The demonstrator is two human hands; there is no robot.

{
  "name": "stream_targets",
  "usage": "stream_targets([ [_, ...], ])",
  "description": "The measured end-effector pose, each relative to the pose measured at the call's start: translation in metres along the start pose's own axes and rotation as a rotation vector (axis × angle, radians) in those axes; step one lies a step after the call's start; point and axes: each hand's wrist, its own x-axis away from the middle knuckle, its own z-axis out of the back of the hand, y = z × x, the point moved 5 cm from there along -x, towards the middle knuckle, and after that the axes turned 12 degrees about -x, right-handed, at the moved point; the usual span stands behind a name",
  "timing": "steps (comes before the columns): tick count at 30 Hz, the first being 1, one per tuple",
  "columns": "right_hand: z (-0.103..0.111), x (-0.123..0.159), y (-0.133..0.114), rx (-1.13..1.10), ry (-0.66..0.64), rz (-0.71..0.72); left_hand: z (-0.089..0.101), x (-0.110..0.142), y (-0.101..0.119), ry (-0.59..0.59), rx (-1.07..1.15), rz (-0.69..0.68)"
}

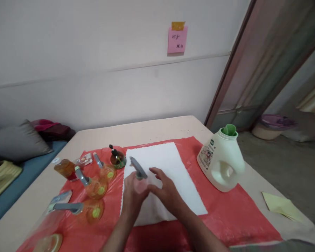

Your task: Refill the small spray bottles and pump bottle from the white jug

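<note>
My left hand (133, 196) is wrapped around a small clear bottle (141, 185) with a pinkish round body and a long grey top that tilts up to the left. Beside it on the right is my right hand (166, 192), with thumb and fingers apart. Its thumb tip reaches the bottle's side; I cannot tell whether it touches. Both hands are above a white sheet (170, 164) with a wavy edge. To the left stand several similar round bottles with orange contents and grey tops, among them a middle one (94, 189) and a nearer one (90, 211).
A red plastic sheet (241, 213) covers much of the table. On the right stands a large white-green jug (220, 161); yellow paper (282, 205) lies near the edge. A black-topped pump bottle (118, 159) and an amber bottle (66, 169) are at left.
</note>
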Motion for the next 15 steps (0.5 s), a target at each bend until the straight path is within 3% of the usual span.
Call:
stream_targets([
  [3, -0.013, 0.006, 0.002, 0.029, -0.037, 0.02, -0.017, 0.021, 0.024, -0.214, 0.143, -0.074],
  [5, -0.012, 0.005, 0.0, -0.044, -0.065, 0.002, -0.024, 0.032, 0.034, -0.484, 0.269, -0.052],
  [7, 0.0, -0.002, -0.002, -0.193, -0.059, -0.039, -0.027, 0.043, 0.038, -0.799, 0.343, -0.005],
  [9, 0.023, -0.012, -0.005, -0.396, 0.053, -0.083, -0.023, 0.049, 0.035, -0.997, 0.371, 0.034],
  [10, 0.037, -0.017, -0.006, -0.49, 0.143, -0.085, -0.02, 0.049, 0.032, -1.03, 0.395, 0.053],
  [12, 0.063, -0.026, -0.006, -0.552, 0.319, -0.045, -0.014, 0.041, 0.022, -0.972, 0.458, 0.108],
  [15, 0.087, -0.03, -0.006, -0.318, 0.47, 0.032, 0.002, 0.012, 0.001, -0.632, 0.437, 0.218],
])
